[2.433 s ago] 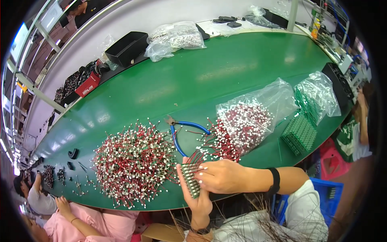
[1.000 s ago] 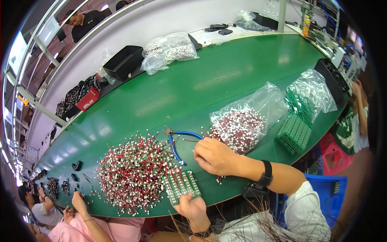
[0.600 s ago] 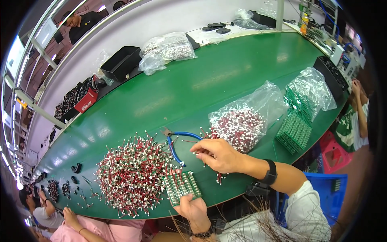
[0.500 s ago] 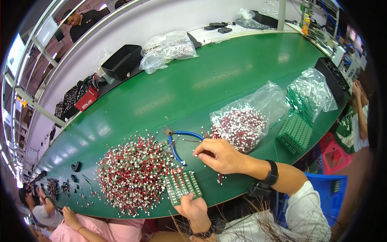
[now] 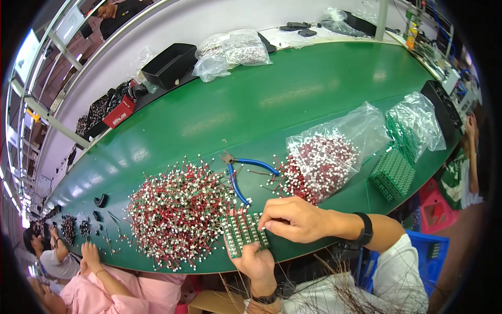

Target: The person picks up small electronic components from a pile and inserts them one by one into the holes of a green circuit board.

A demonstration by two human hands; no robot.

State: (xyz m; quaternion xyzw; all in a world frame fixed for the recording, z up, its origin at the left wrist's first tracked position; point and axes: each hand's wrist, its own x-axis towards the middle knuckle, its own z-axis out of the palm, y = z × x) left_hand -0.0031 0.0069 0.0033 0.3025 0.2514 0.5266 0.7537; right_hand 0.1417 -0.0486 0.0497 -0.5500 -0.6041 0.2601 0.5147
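My left hand (image 5: 257, 266) grips a green circuit board panel (image 5: 241, 236) by its near edge, thumb on top. Rows of small white parts and some red wires stand on the panel. My right hand (image 5: 298, 220) is pinched closed, its fingertips at the panel's right edge; whatever lies between them is too small to make out. Left of the panel lies a large pile of small white connectors with red wires (image 5: 178, 214). Just beyond the panel, blue-handled cutters (image 5: 235, 180) rest with their handles spread.
A clear plastic bag of wired connectors (image 5: 327, 162) spills onto the green table (image 5: 251, 104). Further right are a stack of green boards (image 5: 393, 175) and another clear bag (image 5: 418, 118). Black bins (image 5: 168, 65) line the back edge. Co-workers sit at left and right.
My right hand has come down toward me, from above the panel to its right edge. The whole view has shifted a little; my left hand still holds the panel.
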